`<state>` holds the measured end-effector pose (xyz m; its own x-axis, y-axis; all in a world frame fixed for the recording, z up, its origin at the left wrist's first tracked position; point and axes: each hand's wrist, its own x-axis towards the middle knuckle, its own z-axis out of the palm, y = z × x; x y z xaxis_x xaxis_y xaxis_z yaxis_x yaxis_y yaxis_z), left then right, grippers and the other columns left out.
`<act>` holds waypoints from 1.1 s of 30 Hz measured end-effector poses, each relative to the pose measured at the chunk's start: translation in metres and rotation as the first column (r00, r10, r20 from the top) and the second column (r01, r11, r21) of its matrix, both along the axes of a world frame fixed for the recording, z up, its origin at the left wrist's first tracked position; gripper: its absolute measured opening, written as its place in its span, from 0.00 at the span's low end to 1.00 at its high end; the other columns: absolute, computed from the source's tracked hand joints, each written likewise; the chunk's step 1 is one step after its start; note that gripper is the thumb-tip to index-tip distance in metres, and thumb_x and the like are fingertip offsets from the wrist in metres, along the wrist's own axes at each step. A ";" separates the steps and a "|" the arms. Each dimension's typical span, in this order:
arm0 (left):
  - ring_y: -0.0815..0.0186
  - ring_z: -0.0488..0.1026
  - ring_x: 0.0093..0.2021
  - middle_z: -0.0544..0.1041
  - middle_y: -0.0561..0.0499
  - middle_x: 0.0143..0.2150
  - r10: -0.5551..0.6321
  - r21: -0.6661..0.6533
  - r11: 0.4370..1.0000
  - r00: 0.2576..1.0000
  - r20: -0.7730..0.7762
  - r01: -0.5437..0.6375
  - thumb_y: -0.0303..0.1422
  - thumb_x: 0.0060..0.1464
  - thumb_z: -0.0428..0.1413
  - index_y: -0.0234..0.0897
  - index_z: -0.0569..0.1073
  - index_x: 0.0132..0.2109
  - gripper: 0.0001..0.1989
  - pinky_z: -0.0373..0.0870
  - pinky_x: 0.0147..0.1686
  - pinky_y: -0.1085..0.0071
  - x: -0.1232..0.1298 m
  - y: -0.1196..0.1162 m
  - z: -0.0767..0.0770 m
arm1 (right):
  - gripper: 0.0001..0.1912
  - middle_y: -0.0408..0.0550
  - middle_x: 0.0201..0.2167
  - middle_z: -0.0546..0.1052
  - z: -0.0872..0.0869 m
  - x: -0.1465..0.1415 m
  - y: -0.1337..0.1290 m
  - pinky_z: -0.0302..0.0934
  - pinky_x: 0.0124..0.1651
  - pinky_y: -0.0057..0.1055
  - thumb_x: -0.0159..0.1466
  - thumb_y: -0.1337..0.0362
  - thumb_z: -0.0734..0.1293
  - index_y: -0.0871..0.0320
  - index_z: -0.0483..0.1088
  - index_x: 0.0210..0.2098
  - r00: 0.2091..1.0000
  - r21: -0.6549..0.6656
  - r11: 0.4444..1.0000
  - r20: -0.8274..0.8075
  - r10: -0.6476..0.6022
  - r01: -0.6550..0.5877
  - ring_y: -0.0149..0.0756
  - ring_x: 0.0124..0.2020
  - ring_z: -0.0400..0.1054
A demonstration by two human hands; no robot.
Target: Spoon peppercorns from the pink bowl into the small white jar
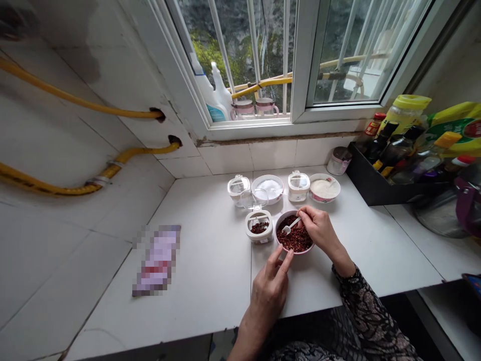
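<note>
My right hand (pixel 319 230) pinches the handle of a small white spoon (pixel 287 229), whose bowl rests over dark red flakes in a round bowl (pixel 295 250). At the front rim of that bowl, my left hand (pixel 271 283) has its fingers stretched out, with the fingertips touching or close to the rim. Just left of the bowl stands a white-rimmed jar (pixel 259 235) with its clear lid raised and some of the same flakes inside. Behind are a bowl of white grains (pixel 268 188), a bowl of pale powder (pixel 324 189) and two lidded jars (pixel 238 188) (pixel 298 187).
A black box (pixel 398 193) of bottles sits at the back right, beside a dark-lidded jar (pixel 340 160) and a glass vessel (pixel 439 218). A pixelated purple packet (pixel 160 260) lies on the left of the white counter (pixel 210 281). Walls and a window close off the left and back.
</note>
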<state>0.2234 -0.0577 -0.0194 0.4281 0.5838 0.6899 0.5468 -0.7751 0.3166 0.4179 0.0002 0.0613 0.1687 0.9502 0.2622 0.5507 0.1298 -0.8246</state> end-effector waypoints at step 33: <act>0.64 0.80 0.46 0.71 0.35 0.62 -0.016 0.007 1.000 1.000 0.014 0.016 0.16 0.63 0.45 0.40 0.57 0.72 0.33 0.80 0.45 0.69 0.000 0.001 -0.002 | 0.11 0.44 0.25 0.79 0.007 -0.038 0.003 0.65 0.24 0.27 0.69 0.56 0.63 0.56 0.72 0.39 0.934 0.241 0.970 -0.341 0.103 -0.019 0.29 0.17 0.67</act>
<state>0.2236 -0.0563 -0.0209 0.4277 0.5720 0.6999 0.5300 -0.7859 0.3184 0.3796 0.0027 0.0683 0.2330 0.8818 0.4100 0.2183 0.3634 -0.9057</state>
